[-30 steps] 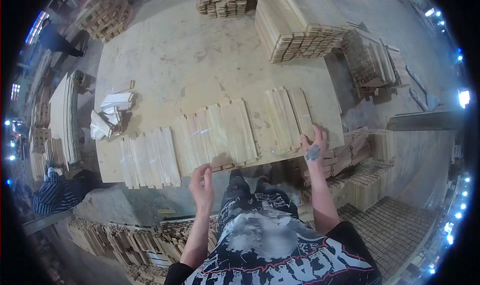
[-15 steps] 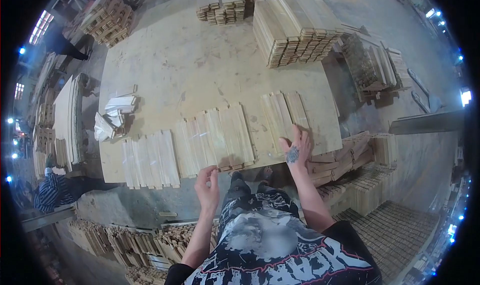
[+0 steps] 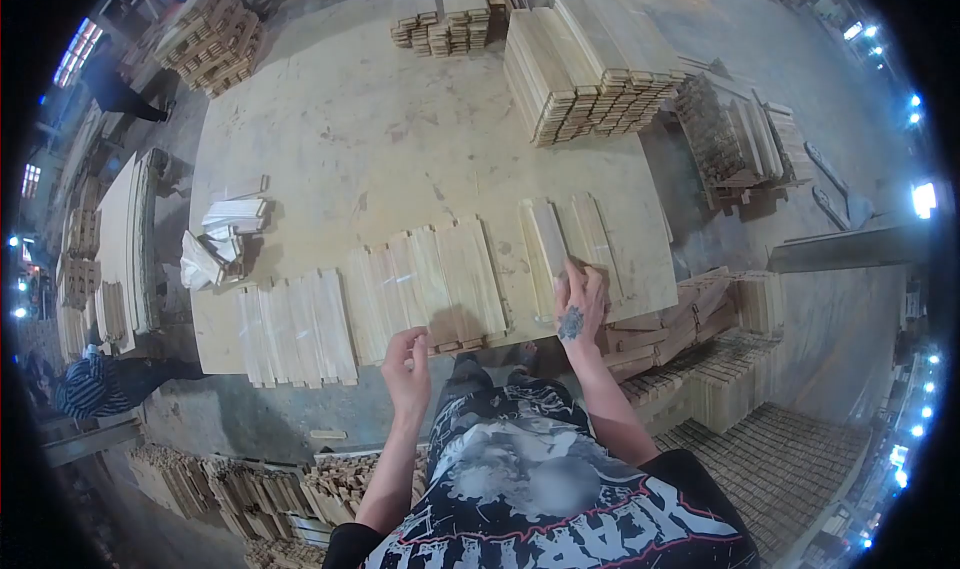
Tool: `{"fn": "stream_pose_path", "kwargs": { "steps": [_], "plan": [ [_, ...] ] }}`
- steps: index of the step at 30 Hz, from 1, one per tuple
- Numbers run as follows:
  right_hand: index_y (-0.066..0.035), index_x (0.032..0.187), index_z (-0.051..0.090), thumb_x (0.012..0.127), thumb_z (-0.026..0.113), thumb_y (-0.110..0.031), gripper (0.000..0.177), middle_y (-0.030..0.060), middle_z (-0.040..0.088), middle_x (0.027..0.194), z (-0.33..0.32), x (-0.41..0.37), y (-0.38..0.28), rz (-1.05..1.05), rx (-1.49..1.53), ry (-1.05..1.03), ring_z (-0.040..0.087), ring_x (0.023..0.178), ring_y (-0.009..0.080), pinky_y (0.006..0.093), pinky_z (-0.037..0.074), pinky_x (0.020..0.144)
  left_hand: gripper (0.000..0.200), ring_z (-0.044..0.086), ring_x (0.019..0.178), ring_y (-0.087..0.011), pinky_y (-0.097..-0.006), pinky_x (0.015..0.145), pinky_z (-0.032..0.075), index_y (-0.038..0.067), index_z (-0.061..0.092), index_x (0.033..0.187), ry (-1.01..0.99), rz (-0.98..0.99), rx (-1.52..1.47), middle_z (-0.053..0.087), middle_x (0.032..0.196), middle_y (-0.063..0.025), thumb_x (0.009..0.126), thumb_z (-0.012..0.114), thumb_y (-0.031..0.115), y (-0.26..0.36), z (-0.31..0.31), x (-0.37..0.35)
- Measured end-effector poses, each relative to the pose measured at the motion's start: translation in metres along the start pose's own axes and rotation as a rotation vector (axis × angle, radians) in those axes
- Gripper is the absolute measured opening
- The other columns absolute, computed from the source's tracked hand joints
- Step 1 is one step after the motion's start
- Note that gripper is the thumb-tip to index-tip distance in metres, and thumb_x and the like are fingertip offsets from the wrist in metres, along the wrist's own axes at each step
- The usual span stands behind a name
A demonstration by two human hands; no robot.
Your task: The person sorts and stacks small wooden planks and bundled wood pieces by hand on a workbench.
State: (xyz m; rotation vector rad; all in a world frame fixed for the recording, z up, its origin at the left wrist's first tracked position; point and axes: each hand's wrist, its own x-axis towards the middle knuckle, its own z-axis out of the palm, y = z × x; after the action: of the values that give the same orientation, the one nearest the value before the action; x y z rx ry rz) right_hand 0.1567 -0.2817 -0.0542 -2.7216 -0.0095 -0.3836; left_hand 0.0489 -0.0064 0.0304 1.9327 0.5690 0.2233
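On the wooden table (image 3: pixel 320 149), my right hand (image 3: pixel 581 304) grips the near end of a pale board (image 3: pixel 548 237), which looks slightly raised over the board beside it. Another narrow board (image 3: pixel 597 234) lies just to the right. My left hand (image 3: pixel 407 361) is at the table's front edge with its fingers curled together; whether anything is between them is too small to tell. Close to it lies a middle row of boards (image 3: pixel 430 274), side by side. Farther left is another row of boards (image 3: pixel 295 324).
Crumpled white wrapping (image 3: pixel 215 244) lies at the table's left. Tall board stacks (image 3: pixel 590 59) stand at its far right, smaller stacks (image 3: pixel 440 14) at the far edge. Below right are wrapped bundles (image 3: pixel 680 334). A person in a striped top (image 3: pixel 88 384) is at the far left.
My right hand has gone from spread fingers to a grip on a board, which has shifted apart from the right-hand board. My left hand stays near the front edge.
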Motion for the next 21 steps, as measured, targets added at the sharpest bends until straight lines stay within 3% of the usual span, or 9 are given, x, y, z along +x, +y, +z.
{"fn": "stream_pose_path", "kwargs": {
  "steps": [3,9,12,16,21],
  "plan": [
    [-0.018,0.144,0.053,0.096,0.065,-0.031,0.051,0.0158,0.052,0.117,0.005,0.002,-0.002,0.026,-0.021,-0.024,0.053,0.115,0.0376,0.051,0.044,0.098,0.014,0.063,0.082,-0.0114,-0.0293,0.073,0.05,0.004,0.072,0.107,0.01,0.031,0.01,0.072,0.098,-0.0039,0.1,0.061,0.011,-0.006,-0.001,0.002],
    [-0.019,0.142,0.055,0.093,0.068,-0.033,0.053,0.0132,0.055,0.118,0.009,0.006,0.015,0.093,-0.177,-0.024,0.055,0.112,0.034,0.0511,0.044,0.093,0.016,0.063,0.082,-0.0113,-0.0284,0.072,0.049,0.003,0.072,0.108,0.036,-0.018,0.045,0.072,0.098,-0.0031,0.101,0.06,0.012,0.0,-0.013,0.005],
    [-0.017,0.137,0.059,0.091,0.069,-0.027,0.049,0.0133,0.055,0.121,-0.001,0.004,0.029,0.026,-0.102,0.066,0.057,0.112,0.0335,0.0508,0.044,0.095,0.019,0.067,0.09,-0.0192,-0.0336,0.076,0.053,0.003,0.071,0.111,0.094,-0.081,0.048,0.072,0.103,-0.0086,0.101,0.059,0.014,-0.014,-0.027,0.011],
    [-0.017,0.133,0.063,0.086,0.072,-0.024,0.048,0.0141,0.056,0.122,-0.011,0.019,0.055,0.021,-0.089,0.192,0.057,0.114,0.0339,0.0509,0.044,0.096,0.021,0.067,0.094,-0.019,-0.0331,0.08,0.052,0.002,0.071,0.112,0.205,-0.104,0.032,0.072,0.105,-0.0094,0.102,0.059,0.016,-0.038,-0.048,0.02],
    [-0.011,0.122,0.067,0.082,0.078,-0.023,0.044,0.0162,0.058,0.121,-0.024,0.023,0.056,0.018,-0.024,0.066,0.056,0.114,0.038,0.0498,0.045,0.098,0.021,0.067,0.092,-0.0203,-0.0338,0.079,0.053,0.002,0.071,0.112,0.261,-0.136,0.061,0.071,0.103,-0.0103,0.101,0.06,0.016,-0.049,-0.062,0.022]
  ]
}}
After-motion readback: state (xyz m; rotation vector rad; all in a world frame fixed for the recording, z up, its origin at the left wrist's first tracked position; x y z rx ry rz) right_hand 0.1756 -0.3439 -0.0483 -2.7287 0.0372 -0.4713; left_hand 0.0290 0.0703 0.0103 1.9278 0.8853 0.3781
